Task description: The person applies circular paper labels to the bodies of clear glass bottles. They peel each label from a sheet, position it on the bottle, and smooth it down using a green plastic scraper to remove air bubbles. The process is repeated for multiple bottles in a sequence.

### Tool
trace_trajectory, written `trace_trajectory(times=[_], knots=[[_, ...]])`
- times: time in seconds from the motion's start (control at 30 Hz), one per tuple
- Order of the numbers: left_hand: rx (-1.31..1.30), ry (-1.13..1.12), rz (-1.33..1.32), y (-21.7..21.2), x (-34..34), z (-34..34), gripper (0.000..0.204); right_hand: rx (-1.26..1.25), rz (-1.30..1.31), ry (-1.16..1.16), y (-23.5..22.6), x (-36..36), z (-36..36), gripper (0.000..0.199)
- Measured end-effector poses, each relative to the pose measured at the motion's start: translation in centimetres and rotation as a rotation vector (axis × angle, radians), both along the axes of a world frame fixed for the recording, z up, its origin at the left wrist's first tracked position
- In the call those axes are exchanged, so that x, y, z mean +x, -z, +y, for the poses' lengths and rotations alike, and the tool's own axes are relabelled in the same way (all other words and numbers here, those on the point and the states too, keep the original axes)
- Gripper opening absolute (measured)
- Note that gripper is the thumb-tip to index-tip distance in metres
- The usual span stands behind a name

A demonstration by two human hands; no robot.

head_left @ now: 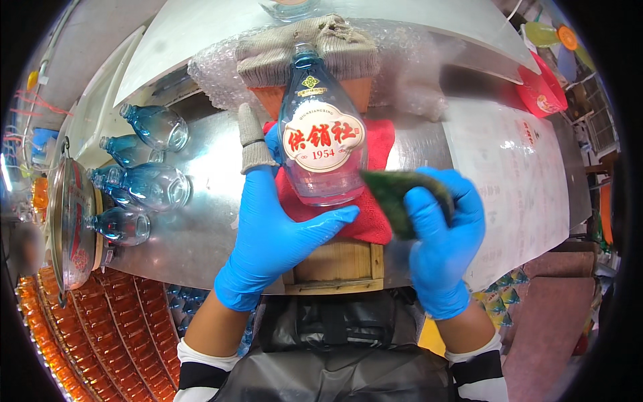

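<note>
A clear glass bottle (323, 134) with a blue-tinted neck and a pale label lies at a tilt, base toward me. Its neck rests on a grey knitted pad (268, 57) atop an orange-brown block (358, 94), above a red cloth (378, 144). My left hand (274, 218), blue-gloved, is at the bottle's left side, thumb stretched out below the base. A grey knitted sleeve (253, 144) covers one of its fingers; others are partly hidden behind the glass. Closed around a dark green pad (392, 197), my blue-gloved right hand (445, 228) is right of the base.
Several blue-tinted bottles (161, 184) lie at the left of the metal table (207, 208), beside a round clock-like item (70, 224). Bubble wrap (415, 80) surrounds the pad. A wooden frame (335, 264) sits near me; a white sheet (509, 187) and a red basin (542, 90) are at right.
</note>
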State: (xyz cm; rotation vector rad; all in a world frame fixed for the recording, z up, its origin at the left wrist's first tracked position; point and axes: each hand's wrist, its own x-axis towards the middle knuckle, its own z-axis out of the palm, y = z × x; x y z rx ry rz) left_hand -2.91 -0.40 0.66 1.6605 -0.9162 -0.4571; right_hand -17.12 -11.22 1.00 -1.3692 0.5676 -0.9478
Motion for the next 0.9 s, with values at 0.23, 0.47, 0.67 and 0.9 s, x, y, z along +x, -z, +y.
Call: trace_trajectory(times=[0.23, 0.47, 0.67, 0.9], knots=[[-0.103, -0.089, 0.008, 0.9, 0.4, -0.5, 0.074, 0.172, 0.066, 0.161, 2.1, 1.1, 1.9, 0.012], [0.019, -0.086, -0.166, 1.4, 1.0, 0.1, 0.089, 0.120, 0.038, 0.174, 1.1, 1.8, 1.6, 0.018], [0.073, 0.038, -0.196, 1.1, 2.5, 0.0, 0.102, 0.413, 0.099, 0.269, 2.1, 1.5, -0.3, 0.012], [-0.120, 0.107, 0.892, -2.4, 6.0, -2.2, 0.042, -0.951, 0.155, -0.027, -1.6, 0.1, -2.8, 0.025]])
